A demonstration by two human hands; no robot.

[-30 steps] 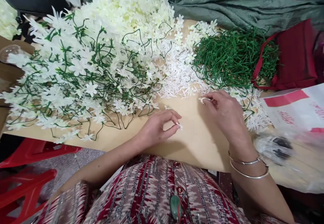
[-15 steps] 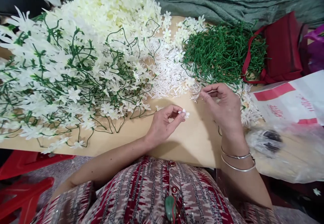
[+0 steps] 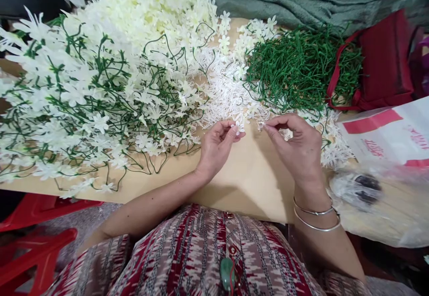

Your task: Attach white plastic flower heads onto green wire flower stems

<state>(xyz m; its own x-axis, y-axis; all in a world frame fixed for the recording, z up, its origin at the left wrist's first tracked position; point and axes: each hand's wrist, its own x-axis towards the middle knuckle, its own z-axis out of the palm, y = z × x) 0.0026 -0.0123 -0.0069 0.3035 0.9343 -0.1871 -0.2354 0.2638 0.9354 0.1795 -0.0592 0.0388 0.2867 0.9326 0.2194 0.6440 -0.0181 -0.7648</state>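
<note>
Pinched between thumb and fingers of my left hand (image 3: pixel 217 146) is a small white artificial flower (image 3: pixel 237 128). My right hand (image 3: pixel 296 146) is closed in a pinch a short way to its right; whatever lies between the fingertips is too small to make out. Just beyond both hands spreads a pile of thin white stamens (image 3: pixel 224 93). Green plastic stems (image 3: pixel 301 66) lie heaped behind my right hand. To the left, a large mass of white flowers on green stems (image 3: pixel 100 104) covers the table (image 3: pixel 244 175).
A heap of loose cream-white blossoms (image 3: pixel 157 6) rises at the back left. On the right are a red bag (image 3: pixel 385 64), a white and red plastic bag (image 3: pixel 392 131) and a clear plastic bag (image 3: pixel 385 211). Green cloth (image 3: pixel 318 1) lies along the back. Red stools (image 3: pixel 40 256) stand lower left.
My left hand has moved up and away from my body with the white flower. My right hand's fingertips have come together by the stamens. The whole view has shifted slightly.
</note>
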